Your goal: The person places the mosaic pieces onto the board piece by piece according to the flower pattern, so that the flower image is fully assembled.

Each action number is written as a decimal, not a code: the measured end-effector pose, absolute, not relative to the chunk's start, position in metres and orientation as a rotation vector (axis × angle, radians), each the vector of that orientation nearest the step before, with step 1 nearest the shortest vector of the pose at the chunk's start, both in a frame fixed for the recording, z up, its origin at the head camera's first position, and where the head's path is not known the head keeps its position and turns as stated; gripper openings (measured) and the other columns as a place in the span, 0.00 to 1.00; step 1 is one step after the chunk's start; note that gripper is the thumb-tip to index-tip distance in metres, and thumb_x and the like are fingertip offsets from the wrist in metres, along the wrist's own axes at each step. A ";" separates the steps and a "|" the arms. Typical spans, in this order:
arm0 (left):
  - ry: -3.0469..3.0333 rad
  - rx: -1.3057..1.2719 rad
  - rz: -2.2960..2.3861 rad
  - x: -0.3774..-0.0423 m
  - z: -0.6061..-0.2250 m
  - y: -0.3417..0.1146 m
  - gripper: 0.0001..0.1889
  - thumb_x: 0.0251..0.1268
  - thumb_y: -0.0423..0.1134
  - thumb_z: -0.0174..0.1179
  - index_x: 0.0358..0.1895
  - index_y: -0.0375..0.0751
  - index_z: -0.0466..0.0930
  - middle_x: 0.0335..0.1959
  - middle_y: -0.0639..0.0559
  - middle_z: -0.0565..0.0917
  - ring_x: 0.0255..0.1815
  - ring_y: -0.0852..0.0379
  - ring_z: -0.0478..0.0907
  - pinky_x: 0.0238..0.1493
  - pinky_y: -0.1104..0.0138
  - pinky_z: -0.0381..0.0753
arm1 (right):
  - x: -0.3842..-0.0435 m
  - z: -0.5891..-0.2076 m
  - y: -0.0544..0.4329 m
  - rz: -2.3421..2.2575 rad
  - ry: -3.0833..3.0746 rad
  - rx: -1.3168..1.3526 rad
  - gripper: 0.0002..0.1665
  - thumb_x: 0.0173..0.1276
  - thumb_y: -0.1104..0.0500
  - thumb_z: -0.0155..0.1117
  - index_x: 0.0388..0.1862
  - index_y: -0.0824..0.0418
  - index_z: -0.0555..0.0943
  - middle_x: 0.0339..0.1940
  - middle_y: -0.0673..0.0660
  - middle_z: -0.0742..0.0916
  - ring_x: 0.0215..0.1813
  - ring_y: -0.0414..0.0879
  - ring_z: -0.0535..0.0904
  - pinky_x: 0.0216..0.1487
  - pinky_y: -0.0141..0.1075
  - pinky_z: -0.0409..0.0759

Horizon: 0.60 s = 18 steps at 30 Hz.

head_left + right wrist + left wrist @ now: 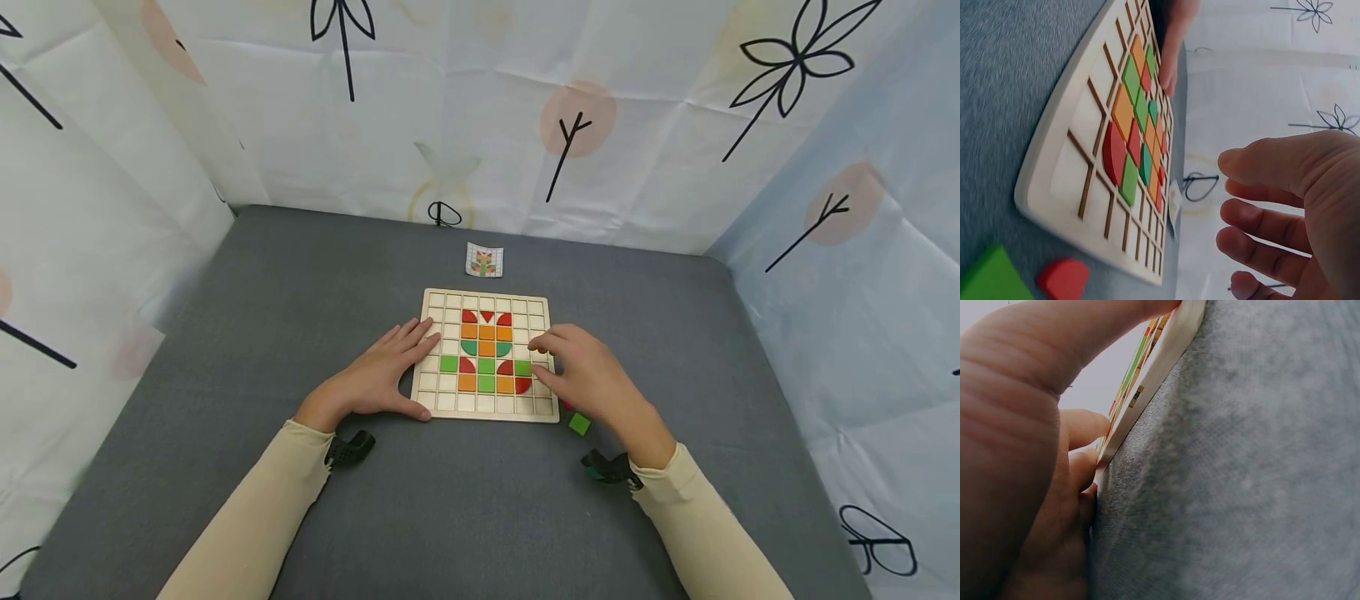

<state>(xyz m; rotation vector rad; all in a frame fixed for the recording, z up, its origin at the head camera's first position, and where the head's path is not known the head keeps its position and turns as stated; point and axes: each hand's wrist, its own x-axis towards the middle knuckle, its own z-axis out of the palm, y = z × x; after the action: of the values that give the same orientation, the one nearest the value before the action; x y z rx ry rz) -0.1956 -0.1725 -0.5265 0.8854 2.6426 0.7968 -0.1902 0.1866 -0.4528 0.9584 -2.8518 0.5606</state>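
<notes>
A wooden grid board [444,403] lies on the table, with flat orange, green, teal and red pieces set in its middle cells. My left hand [382,375] rests at the board's left edge, fingers spread over the rim and thumb near the front corner. In the left wrist view the thumb [1060,347] touches the rim. Over the board's right edge hovers my right hand [592,379], its fingers loosely bent. The right wrist view shows nothing between that thumb and the fingers [1260,219]. A red quarter-round piece [1063,279] and a green square [580,424] lie beside the board.
Behind the board stands a small printed card [483,262] with a coloured grid pattern. Grey cloth [465,508] covers the table. White patterned curtains [480,125] hang at the back and both sides.
</notes>
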 end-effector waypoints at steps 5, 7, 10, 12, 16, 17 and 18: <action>2.644 0.886 0.799 -0.195 -0.527 -0.173 0.68 0.54 0.66 0.80 0.90 0.40 0.50 0.91 0.43 0.43 0.90 0.41 0.36 0.87 0.45 0.37 | -0.189 -0.451 0.198 0.570 -2.854 0.908 0.16 0.69 0.62 0.81 0.54 0.61 0.90 0.48 0.56 0.88 0.49 0.52 0.83 0.48 0.49 0.85; 2.644 0.887 0.799 -0.196 -0.527 -0.173 0.68 0.54 0.66 0.80 0.90 0.40 0.50 0.91 0.43 0.43 0.90 0.41 0.36 0.87 0.45 0.37 | -0.188 -0.451 0.202 0.575 -2.855 0.893 0.16 0.69 0.63 0.80 0.54 0.62 0.90 0.48 0.57 0.89 0.48 0.52 0.83 0.47 0.50 0.85; 2.647 0.886 0.797 -0.196 -0.527 -0.172 0.68 0.54 0.66 0.81 0.90 0.40 0.50 0.91 0.43 0.43 0.90 0.41 0.36 0.87 0.45 0.37 | -0.187 -0.451 0.207 0.581 -2.859 0.863 0.16 0.69 0.63 0.81 0.54 0.62 0.90 0.49 0.57 0.89 0.49 0.52 0.83 0.48 0.50 0.85; 2.647 0.887 0.799 -0.195 -0.527 -0.172 0.67 0.54 0.66 0.81 0.90 0.40 0.50 0.91 0.43 0.44 0.90 0.41 0.36 0.87 0.45 0.38 | -0.185 -0.451 0.210 0.585 -2.870 0.837 0.16 0.68 0.62 0.81 0.54 0.62 0.90 0.49 0.58 0.89 0.49 0.54 0.83 0.48 0.51 0.84; 2.648 0.892 0.818 -0.194 -0.524 -0.172 0.67 0.54 0.65 0.81 0.89 0.38 0.51 0.91 0.40 0.45 0.90 0.39 0.38 0.87 0.43 0.39 | -0.182 -0.452 0.215 0.601 -2.896 0.792 0.17 0.69 0.61 0.80 0.55 0.62 0.90 0.49 0.58 0.89 0.49 0.56 0.83 0.47 0.51 0.84; 2.647 0.891 0.820 -0.194 -0.524 -0.172 0.67 0.54 0.65 0.81 0.89 0.38 0.51 0.91 0.40 0.45 0.90 0.39 0.38 0.87 0.43 0.39 | -0.182 -0.453 0.216 0.602 -2.901 0.783 0.17 0.69 0.61 0.80 0.55 0.61 0.90 0.49 0.58 0.88 0.49 0.56 0.83 0.47 0.51 0.84; 2.645 0.890 0.823 -0.194 -0.524 -0.171 0.67 0.54 0.65 0.81 0.89 0.38 0.51 0.91 0.40 0.45 0.90 0.39 0.38 0.87 0.43 0.39 | -0.181 -0.453 0.218 0.603 -2.906 0.775 0.17 0.70 0.60 0.80 0.56 0.61 0.90 0.49 0.58 0.88 0.49 0.56 0.83 0.47 0.51 0.84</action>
<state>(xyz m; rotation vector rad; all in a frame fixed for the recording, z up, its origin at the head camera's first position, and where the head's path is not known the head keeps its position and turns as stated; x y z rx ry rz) -0.1942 -0.1715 -0.5236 0.8904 2.6453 0.8229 -0.1811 0.2177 -0.4531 0.7753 -2.9058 0.6035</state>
